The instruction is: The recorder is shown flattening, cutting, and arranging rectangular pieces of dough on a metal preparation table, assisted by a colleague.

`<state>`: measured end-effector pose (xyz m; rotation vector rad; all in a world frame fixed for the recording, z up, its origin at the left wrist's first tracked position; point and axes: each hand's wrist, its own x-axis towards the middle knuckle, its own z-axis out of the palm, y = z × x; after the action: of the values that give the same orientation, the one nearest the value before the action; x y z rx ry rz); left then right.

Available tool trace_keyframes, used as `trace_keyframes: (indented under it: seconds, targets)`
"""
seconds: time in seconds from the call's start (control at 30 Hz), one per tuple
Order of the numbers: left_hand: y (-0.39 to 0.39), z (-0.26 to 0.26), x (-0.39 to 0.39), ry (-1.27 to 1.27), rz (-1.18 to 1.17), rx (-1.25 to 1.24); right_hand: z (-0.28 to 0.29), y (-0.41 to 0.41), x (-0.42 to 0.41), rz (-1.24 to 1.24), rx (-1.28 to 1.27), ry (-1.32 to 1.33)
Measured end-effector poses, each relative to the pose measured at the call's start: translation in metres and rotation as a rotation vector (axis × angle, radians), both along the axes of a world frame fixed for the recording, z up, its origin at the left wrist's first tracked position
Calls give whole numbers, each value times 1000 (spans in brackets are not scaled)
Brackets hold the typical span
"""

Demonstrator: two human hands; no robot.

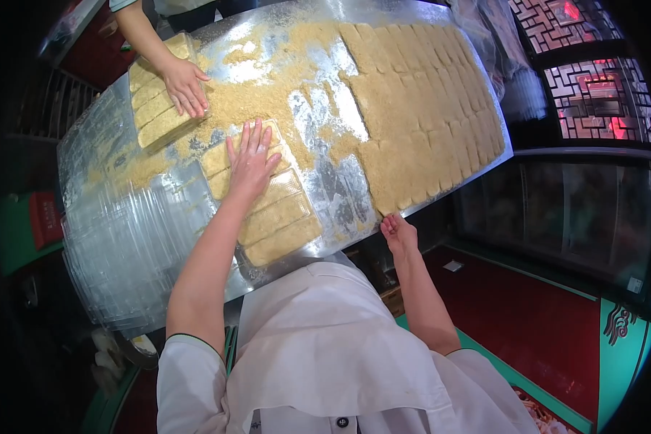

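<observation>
My left hand (250, 165) lies flat, fingers spread, on yellow, crumb-coated rolls in a clear plastic tray (276, 217) at the near side of the metal table. At the table's near edge, my right hand (399, 230) has its fingertips bunched against the corner of the crumb-coated rolls (423, 119), which lie side by side in rows. Whether those fingertips pinch a roll I cannot tell. Loose yellow crumbs (249, 100) cover the metal between the trays and the rows.
Across the table, a co-worker's hand (185, 84) rests on a stack of filled clear trays (168, 127). Stacked clear plastic trays or lids (127, 249) cover the table's left end. Plastic sheeting (485, 38) hangs beyond its far right edge. A glass-fronted cabinet (553, 200) stands at right.
</observation>
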<state>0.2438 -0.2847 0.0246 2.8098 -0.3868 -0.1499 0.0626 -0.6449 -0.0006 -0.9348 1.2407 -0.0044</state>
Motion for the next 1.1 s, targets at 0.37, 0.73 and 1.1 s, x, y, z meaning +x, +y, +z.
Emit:
trace_keyframes:
  seconds: [0.37, 0.73, 1.1]
  targets:
    - [54, 27, -114, -56, 335, -374, 64, 44, 83, 401, -546, -21]
    - [78, 7, -148, 153, 760, -721, 195, 101, 129, 1043, -796, -457]
    - [73, -10, -159, 108, 726, -851, 90, 194, 130, 1076, 15, -327]
